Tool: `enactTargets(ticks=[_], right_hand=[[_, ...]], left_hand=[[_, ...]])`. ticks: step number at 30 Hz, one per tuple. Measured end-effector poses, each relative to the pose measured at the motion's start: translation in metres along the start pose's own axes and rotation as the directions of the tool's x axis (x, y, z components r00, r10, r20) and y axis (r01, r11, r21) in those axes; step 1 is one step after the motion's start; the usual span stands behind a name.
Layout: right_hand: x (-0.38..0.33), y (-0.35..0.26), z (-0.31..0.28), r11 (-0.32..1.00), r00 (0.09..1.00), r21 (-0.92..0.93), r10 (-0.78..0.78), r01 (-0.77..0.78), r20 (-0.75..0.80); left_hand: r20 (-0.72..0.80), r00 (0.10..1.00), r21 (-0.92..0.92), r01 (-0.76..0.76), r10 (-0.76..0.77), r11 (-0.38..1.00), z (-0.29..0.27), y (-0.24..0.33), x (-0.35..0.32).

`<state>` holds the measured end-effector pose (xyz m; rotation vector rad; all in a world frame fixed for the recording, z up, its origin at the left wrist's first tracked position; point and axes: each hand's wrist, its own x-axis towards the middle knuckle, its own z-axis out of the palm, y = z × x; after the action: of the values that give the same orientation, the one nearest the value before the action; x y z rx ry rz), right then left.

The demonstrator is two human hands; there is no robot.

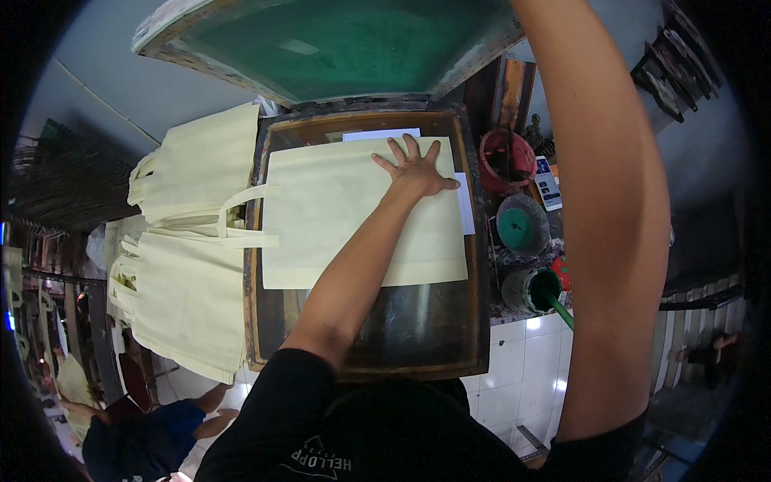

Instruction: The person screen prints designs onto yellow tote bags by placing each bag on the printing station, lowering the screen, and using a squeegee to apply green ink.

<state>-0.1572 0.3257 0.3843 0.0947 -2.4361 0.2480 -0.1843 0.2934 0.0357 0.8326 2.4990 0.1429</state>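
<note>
My left hand (415, 170) is spread flat, gripping nothing, pressing the pale cream cloth tote bag (353, 213) near the far edge of the dark wooden-framed printing table (474, 241). My right arm holds up the green mesh screen frame (337, 40); can't tell that grip, the hand's out of view. If the frame slips it hits my hand, and the bag may shift crooked.

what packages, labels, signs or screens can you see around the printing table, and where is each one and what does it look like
Printed card or small package: right of the table beside the red pot, an upright rectangle, white with a blue panel.
White paper sheet: under the cream bag's far edge, rectangular and plain as far as it shows.
Paint pots: right of the table, round; no labels can be made out.
No screens or signs show.
</note>
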Motion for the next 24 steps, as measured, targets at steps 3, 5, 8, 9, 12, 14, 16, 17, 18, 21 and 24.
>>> enactTargets(ticks=[3,5,8,9,12,14,16,17,18,21,24], right_hand=[[-0.01,-0.004,0.0,1.0,0.999,0.024,0.008,-0.009,0.035],[-0.026,-0.01,0.0,0.997,0.997,0.05,0.058,-0.061,0.057],[-0.068,-0.022,0.018,0.988,0.988,0.12,0.08,-0.096,0.134],[-0.089,-0.021,0.026,0.994,0.997,0.099,0.034,-0.041,0.062],[-0.168,-0.055,0.053,0.993,0.998,0.122,-0.021,0.013,0.061],[-0.229,-0.067,0.067,0.961,0.987,0.269,0.023,-0.066,0.158],[-0.278,-0.068,0.097,0.954,0.988,0.297,-0.006,-0.041,0.155],[-0.297,-0.068,0.114,0.953,0.989,0.302,-0.022,-0.024,0.148],[-0.316,-0.065,0.135,0.972,0.981,0.236,-0.058,0.012,0.188],[-0.334,-0.064,0.163,0.99,0.942,0.128,-0.089,0.049,0.323],[-0.314,-0.055,0.161,0.983,0.902,0.18,-0.041,-0.041,0.429]], left_hand=[[-0.093,0.993,-0.039,-0.075,0.071,0.996,-0.005,-0.002,0.0],[-0.382,0.902,-0.239,-0.306,0.201,0.921,-0.002,-0.011,-0.005],[-0.576,0.772,-0.663,-0.633,0.268,0.4,-0.029,-0.048,-0.089],[-0.542,0.78,-0.786,-0.602,0.314,0.139,-0.039,-0.054,-0.129],[-0.655,0.746,-0.754,-0.655,0.122,-0.045,-0.008,-0.107,-0.236],[-0.471,0.875,-0.879,-0.456,0.115,-0.138,0.032,-0.129,-0.267],[-0.176,0.983,-0.977,-0.168,0.058,-0.129,0.075,-0.135,-0.287],[-0.141,0.99,-0.982,-0.137,0.023,-0.13,0.104,-0.139,-0.286],[-0.103,0.995,-0.986,-0.102,-0.001,-0.13,0.126,-0.143,-0.282],[0.014,1.0,-0.997,0.013,-0.016,-0.072,0.138,-0.142,-0.279],[0.093,0.995,-0.993,0.095,0.027,-0.076,0.137,-0.151,-0.278]])
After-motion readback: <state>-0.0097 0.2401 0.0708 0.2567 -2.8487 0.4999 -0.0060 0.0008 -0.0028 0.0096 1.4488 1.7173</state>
